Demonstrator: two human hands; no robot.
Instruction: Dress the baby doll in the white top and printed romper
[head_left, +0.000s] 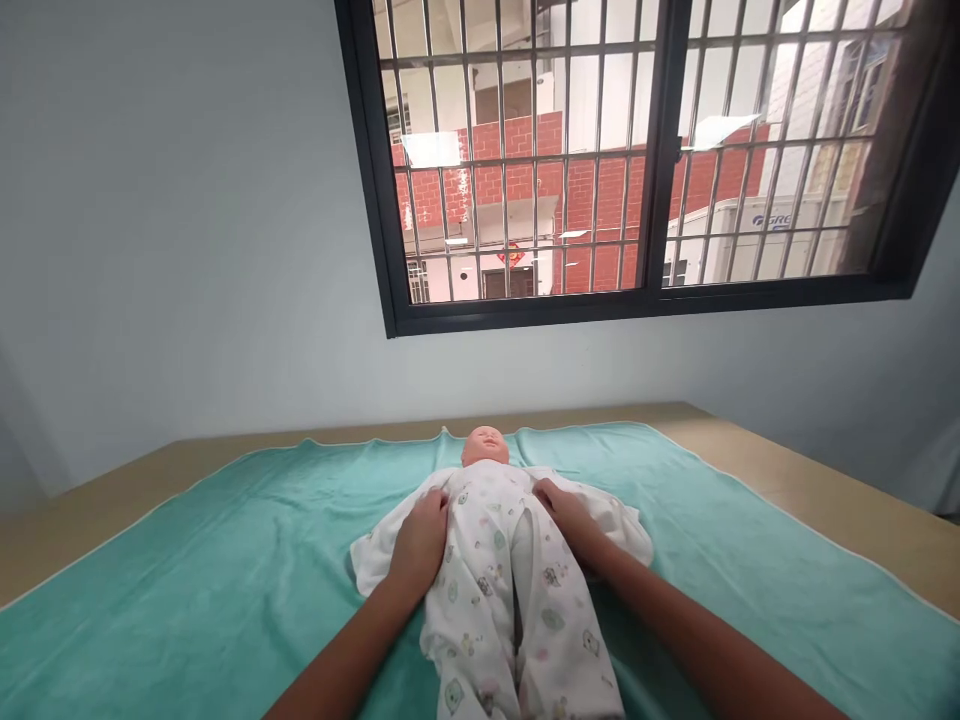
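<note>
A baby doll lies on its back on a teal blanket, head toward the wall. It wears a white printed romper, split open down the front between the legs. My left hand lies flat on the romper's left side by the doll's arm. On the other side, my right hand rests palm down on the romper near the shoulder. Both hands press on the cloth with fingers together; neither visibly pinches it.
The blanket covers a tan table that stands against a grey wall. Above the doll is a large barred window, with red brick buildings outside.
</note>
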